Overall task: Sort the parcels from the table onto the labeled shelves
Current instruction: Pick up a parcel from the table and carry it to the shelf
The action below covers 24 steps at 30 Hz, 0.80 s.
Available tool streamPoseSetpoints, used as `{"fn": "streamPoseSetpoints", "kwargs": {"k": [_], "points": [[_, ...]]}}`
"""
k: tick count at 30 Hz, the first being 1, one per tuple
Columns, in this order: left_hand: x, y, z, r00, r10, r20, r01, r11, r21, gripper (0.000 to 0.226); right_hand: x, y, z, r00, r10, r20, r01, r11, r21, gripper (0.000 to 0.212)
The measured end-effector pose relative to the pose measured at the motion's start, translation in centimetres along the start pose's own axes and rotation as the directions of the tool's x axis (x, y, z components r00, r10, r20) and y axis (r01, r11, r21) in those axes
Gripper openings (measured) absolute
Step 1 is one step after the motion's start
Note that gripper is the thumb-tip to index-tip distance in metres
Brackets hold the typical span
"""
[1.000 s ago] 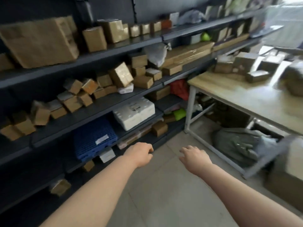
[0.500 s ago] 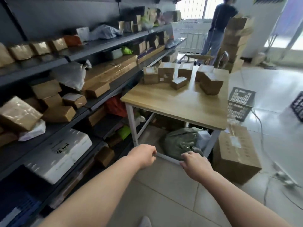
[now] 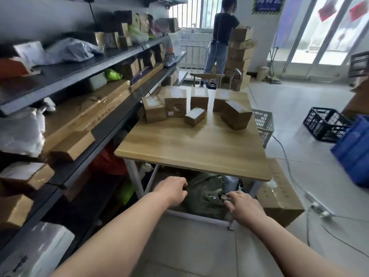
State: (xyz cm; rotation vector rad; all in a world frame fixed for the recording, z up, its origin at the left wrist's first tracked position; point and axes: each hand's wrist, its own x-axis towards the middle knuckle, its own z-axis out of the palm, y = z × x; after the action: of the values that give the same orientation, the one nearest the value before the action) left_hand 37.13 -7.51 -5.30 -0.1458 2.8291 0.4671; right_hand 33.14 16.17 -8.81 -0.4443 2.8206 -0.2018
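Head view. Left hand (image 3: 173,191): held low in front of the near edge of the surface (image 3: 195,148), knuckles up, fingers loosely curled under, holding nothing. Right hand (image 3: 242,206): level with it and apart from it, fingers relaxed and slightly spread, likewise holding nothing; neither hand touches a parcel.

Parcels (image 3: 175,103): a cluster of brown cardboard boxes at the far end of the wooden surface, well away from both hands. A small box (image 3: 194,116) lies in front of the cluster; a larger box (image 3: 235,114) sits tilted towards the right edge. Several carry white labels on top, the print too small to read.

Shelves (image 3: 111,128): dark metal tiers along the left, running up beside the surface and loaded with cardboard boxes, long flat cartons and grey or white mailing bags. A white package (image 3: 38,254) at bottom left bears dark print, blurred. No shelf label can be read.

Under the surface: a green sack (image 3: 205,194); just right of it, a large cardboard box (image 3: 279,196) on the floor.

Background: a person (image 3: 221,37) facing away beside a tall stack of boxes (image 3: 238,52); a blue wall sign (image 3: 266,4) with illegible characters; a black crate (image 3: 325,126) and a blue crate (image 3: 353,152) on the floor at right
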Motion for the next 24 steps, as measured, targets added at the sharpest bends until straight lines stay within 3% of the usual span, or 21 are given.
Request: {"fn": "streamPoseSetpoints", "kwargs": {"k": [14,24], "points": [[10.4,-2.4,-3.8,0.999,0.024,0.027,-0.023,0.999,-0.048,0.039,10.6,-0.9,-4.9,0.996,0.092,-0.006,-0.092,0.996,-0.004,0.043],[24.3,1.2,-4.9,0.996,-0.025,0.084,0.027,0.999,-0.029,0.042,23.0,4.9,-6.5,0.992,0.111,0.058,-0.113,0.993,0.029,0.045]]}}
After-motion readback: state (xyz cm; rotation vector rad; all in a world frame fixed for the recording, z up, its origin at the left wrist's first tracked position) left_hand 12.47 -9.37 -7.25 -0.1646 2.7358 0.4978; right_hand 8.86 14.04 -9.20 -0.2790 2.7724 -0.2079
